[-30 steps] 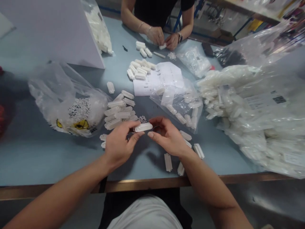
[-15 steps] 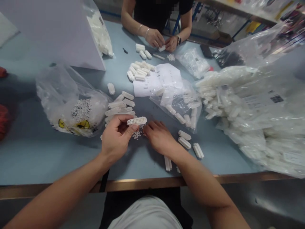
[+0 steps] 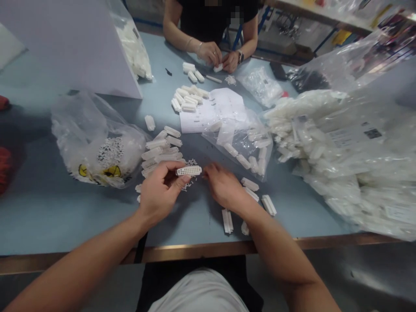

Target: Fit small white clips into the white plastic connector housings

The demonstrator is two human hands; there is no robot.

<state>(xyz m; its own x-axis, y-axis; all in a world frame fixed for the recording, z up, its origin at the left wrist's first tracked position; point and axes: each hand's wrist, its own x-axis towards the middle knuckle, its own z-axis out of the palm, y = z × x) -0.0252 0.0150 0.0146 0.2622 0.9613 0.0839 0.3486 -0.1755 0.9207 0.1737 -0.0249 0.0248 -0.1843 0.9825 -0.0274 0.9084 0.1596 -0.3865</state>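
Note:
A white connector housing (image 3: 189,171) with rows of small holes is pinched between the thumb and fingers of my left hand (image 3: 159,187), its holed face toward me. Just right of it is my right hand (image 3: 222,184), fingers curled together; whatever they hold, if anything, is too small to make out. Tiny white pins (image 3: 191,162) lie scattered on the table behind and under the housing. Beyond my left hand is a pile of similar white housings (image 3: 162,149). More housings (image 3: 268,204) lie beside my right forearm.
An open plastic bag of small white pieces (image 3: 110,151) stands left. Bagged housings (image 3: 242,161) and paper sheets (image 3: 227,102) lie ahead; large full bags (image 3: 344,151) fill the right. Across the table (image 3: 182,225), a co-worker's hands (image 3: 211,54) handle a white piece.
My right hand has drawn slightly to the right, away from the pins. The housing in my left hand has shifted a little toward me, and more pins show behind it.

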